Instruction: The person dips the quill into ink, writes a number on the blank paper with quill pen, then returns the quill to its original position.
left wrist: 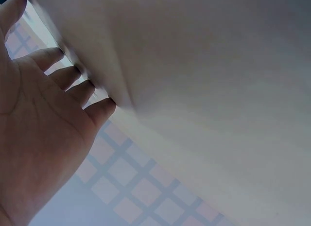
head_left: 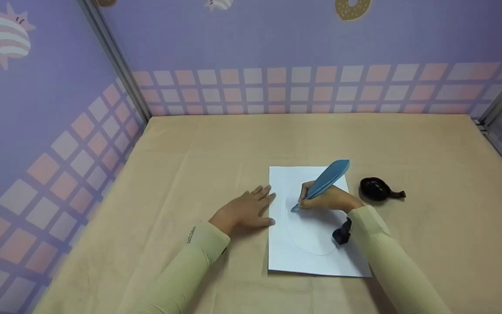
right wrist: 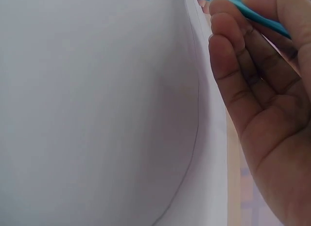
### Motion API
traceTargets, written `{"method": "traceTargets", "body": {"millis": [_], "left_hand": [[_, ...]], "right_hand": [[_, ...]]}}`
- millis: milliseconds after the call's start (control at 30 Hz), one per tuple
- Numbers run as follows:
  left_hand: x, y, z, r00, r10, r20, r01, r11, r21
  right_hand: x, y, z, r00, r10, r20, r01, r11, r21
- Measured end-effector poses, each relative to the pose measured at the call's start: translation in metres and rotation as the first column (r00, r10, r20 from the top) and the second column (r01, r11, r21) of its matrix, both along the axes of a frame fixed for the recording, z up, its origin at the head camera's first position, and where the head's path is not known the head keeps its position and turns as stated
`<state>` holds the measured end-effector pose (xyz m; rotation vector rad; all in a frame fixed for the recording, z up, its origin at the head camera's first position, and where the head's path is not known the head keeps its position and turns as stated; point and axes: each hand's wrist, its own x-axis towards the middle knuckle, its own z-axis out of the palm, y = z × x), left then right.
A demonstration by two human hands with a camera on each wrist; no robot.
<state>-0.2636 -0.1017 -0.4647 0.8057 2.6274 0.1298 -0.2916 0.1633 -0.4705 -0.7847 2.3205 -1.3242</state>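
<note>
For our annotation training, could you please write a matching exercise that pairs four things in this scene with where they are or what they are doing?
Things:
1. left hand
2. right hand
3. black inkwell
4. white paper sheet

States:
A. lies right of the sheet
B. bears a faint oval outline
C. rests flat at the sheet's left edge
D. holds the blue feather pen

Pairs: 1-C, 2-D, 3-A, 4-B

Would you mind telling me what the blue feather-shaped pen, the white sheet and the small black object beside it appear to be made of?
The feather-shaped pen looks like smooth moulded plastic, uniformly blue with a stiff outline. The white sheet seems to be matte paper, thin and flat, with a faint drawn curve on it. The black object is glossy, with light reflections, probably plastic or glazed ceramic.
</note>
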Motion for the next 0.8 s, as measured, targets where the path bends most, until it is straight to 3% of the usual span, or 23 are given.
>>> {"method": "traceTargets", "body": {"millis": [267,800], "left_hand": [[-0.001,0.000,0.001,1.000,-0.007,0.003,0.007,1.000,0.003],[-0.001,-0.001,0.000,1.000,-0.024,-0.013,0.024,1.000,-0.001]], "right_hand": [[0.017,-0.007,0.026,1.000,0.021,0.002,-0.021,1.000,-0.010],[0.020,-0.009,0.025,1.000,0.012,0.002,-0.012,1.000,-0.019]]}}
